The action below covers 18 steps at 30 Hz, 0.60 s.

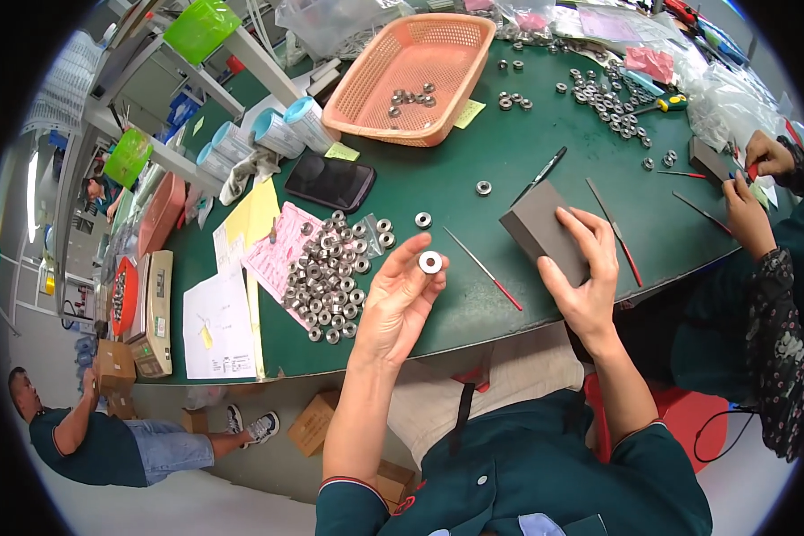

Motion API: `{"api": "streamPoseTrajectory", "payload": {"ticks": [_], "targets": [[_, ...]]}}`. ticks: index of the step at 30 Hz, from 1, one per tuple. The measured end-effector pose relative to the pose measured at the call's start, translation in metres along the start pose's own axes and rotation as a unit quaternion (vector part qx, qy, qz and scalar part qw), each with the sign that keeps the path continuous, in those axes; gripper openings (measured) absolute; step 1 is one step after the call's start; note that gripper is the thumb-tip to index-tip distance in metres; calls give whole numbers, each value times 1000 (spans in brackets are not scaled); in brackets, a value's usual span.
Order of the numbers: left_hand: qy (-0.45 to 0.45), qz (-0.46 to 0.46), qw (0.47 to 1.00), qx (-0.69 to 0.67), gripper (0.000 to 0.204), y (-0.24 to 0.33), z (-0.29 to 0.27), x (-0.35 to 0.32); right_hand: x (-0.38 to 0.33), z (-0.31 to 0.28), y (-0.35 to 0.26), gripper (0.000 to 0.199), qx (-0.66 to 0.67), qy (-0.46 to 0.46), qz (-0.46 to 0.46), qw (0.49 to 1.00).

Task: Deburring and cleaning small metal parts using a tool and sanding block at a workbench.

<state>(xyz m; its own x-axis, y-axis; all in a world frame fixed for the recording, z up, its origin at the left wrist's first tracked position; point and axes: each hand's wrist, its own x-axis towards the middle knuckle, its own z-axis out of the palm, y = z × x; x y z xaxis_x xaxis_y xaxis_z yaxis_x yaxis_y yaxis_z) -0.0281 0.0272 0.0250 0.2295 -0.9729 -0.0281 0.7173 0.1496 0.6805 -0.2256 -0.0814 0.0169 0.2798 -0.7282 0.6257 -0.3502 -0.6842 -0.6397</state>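
My left hand point(400, 299) pinches a small metal ring point(430, 262) between thumb and fingers, its round face with the centre hole turned up. Over to the right, my right hand point(585, 272) grips a dark grey rectangular block point(545, 228) by its near right side. Between the hands lies a thin file with a red handle point(482, 268). Two loose rings rest beyond my left hand, one point(422, 220) just above it and another point(483, 188) farther right. Left of that hand a large heap of metal rings point(326, 277) is spread on pink paper.
A peach plastic basket point(353, 94) holding several rings stands at the back. A black phone point(330, 183) lies before it. Beyond the block are a black pen point(549, 165) and a red-handled file point(616, 232). At left stands a scale point(156, 313); at right a co-worker's hands point(750, 201) work.
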Motion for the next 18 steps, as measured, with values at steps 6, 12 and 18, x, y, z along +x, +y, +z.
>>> {"api": "streamPoseTrajectory", "payload": {"ticks": [6,12,18], "targets": [[35,-34,997,-53,24,0,-9,-3,-8,-3,5,49,37,-8,41,998],[59,-48,995,-59,21,-2,-13,0,-7,-4,7,49,-4,-23,32,999],[70,-48,995,-45,21,-5,-13,2,-8,-1,4,49,8,-32,30,999]]}}
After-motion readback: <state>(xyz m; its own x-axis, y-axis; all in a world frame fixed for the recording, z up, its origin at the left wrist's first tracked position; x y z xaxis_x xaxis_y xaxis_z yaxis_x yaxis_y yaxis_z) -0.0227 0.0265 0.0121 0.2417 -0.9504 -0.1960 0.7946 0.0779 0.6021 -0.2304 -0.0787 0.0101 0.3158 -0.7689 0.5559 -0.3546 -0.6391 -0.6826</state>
